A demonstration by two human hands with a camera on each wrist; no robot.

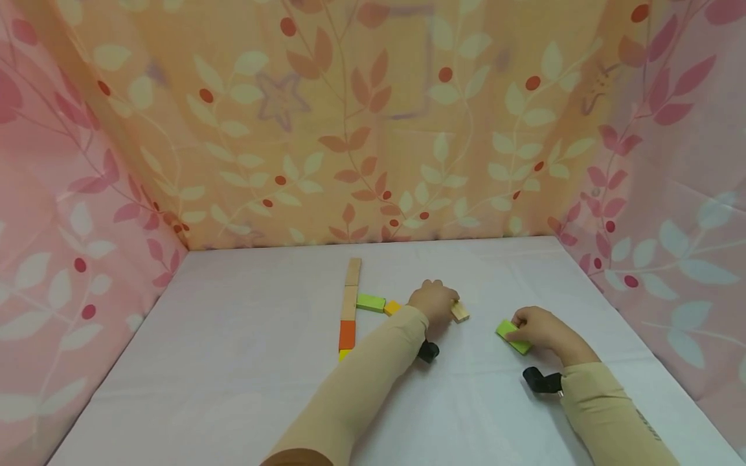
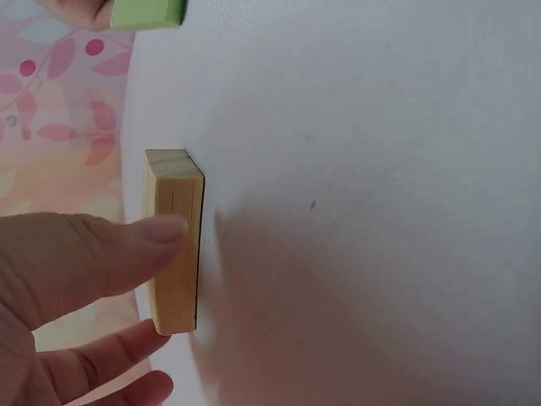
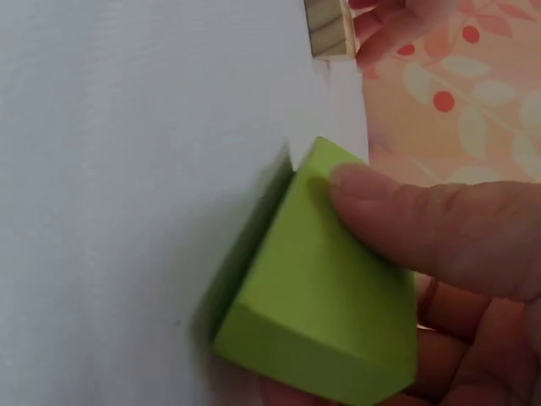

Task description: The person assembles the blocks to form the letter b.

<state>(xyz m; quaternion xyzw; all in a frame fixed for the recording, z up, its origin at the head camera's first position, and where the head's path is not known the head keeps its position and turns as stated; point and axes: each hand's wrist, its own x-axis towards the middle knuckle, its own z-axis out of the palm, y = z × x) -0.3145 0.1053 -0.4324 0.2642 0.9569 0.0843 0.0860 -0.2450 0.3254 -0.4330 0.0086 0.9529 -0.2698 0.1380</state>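
My left hand (image 1: pixel 434 301) holds a plain wooden block (image 2: pixel 177 279) on the white cloth, its thumb (image 2: pixel 127 254) on the near face and other fingers around the far end. To the right, my right hand (image 1: pixel 544 333) grips a light green block (image 3: pixel 330 271) between thumb and fingers. In the right wrist view this green block is tilted, one long edge close to the cloth and a shadow beside it. A gap of cloth separates the two held blocks in the head view.
A line of blocks runs toward me: wooden blocks (image 1: pixel 350 303), an orange one (image 1: pixel 347 334), then a yellow one (image 1: pixel 344 354) partly behind my left sleeve. From it a green block (image 1: pixel 370 303) and a yellow-orange block (image 1: pixel 392 308) branch right. Patterned curtains (image 1: pixel 350 129) border the table.
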